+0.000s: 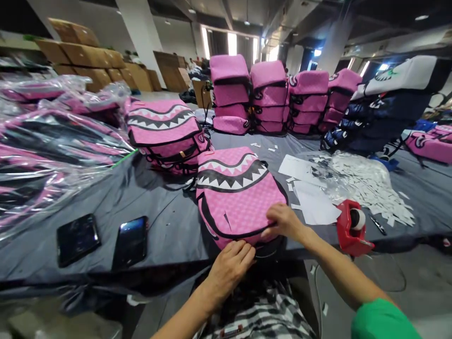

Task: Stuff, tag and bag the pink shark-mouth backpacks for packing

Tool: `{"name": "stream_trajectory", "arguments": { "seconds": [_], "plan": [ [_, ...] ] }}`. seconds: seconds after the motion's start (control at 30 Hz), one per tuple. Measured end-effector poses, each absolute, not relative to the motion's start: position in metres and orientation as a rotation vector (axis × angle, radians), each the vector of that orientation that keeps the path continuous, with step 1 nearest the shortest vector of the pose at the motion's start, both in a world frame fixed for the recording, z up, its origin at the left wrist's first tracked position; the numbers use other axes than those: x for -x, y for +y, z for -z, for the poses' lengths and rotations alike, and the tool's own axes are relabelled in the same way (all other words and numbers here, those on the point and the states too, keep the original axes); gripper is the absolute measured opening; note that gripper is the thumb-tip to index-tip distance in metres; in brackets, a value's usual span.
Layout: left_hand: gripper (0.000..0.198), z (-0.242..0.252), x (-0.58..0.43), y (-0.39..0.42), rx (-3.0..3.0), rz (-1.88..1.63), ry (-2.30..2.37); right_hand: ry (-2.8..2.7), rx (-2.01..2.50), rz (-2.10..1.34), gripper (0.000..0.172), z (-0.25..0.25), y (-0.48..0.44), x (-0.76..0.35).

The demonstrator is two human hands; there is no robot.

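Observation:
A pink checkered backpack with a black-and-white shark-teeth print lies on its back on the grey-covered table, its near end at the table's front edge. The fingers of my left hand curl over that near end. Higher up on the right, my right hand is closed on the backpack's dark-trimmed edge, thumb and fingers drawn together. Whatever lies beneath my fingertips is hidden. Just behind, on the left, more pink backpacks with the same print are piled up.
Two dark phones or tablets, one beside another, lie at left. A red tape dispenser, a pen, white paper and a heap of white tags are at right. Plastic-wrapped bags and stacked backpacks stand around.

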State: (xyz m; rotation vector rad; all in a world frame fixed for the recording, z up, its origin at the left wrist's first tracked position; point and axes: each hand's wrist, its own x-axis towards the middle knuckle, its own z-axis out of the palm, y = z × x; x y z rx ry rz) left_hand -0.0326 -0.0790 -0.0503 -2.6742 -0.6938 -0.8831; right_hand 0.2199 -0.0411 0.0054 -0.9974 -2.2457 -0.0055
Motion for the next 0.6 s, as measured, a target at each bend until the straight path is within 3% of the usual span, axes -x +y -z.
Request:
{"name": "stream_trajectory", "arguments": {
  "seconds": [0.17,0.3,0.4,0.47,0.53,0.6],
  "plan": [
    [0.022,0.045,0.015,-0.092,2.797,0.715,-0.703,-1.192,1.506,0.005,0.031,0.049,-0.108,-0.247],
    [0.017,0.038,-0.014,-0.086,3.234,0.679,-1.090,-1.351,1.540,-0.304,0.015,0.095,-0.138,-0.216],
    [0.036,0.023,-0.021,-0.067,3.619,0.865,-1.625,-1.336,1.466,-0.336,0.035,0.101,-0.132,-0.192],
    [0.041,0.009,-0.019,-0.057,3.805,0.857,-1.838,-1.289,1.448,-0.362,0.029,0.098,-0.125,-0.183],
    [0.043,-0.005,-0.017,-0.054,3.918,0.654,-1.839,-1.351,1.433,-0.422,0.016,0.097,-0.120,-0.175],
    [0.042,-0.014,-0.018,-0.055,3.840,0.577,-1.694,-1.534,1.408,-0.412,0.014,0.101,-0.118,-0.162]
  ]
}}
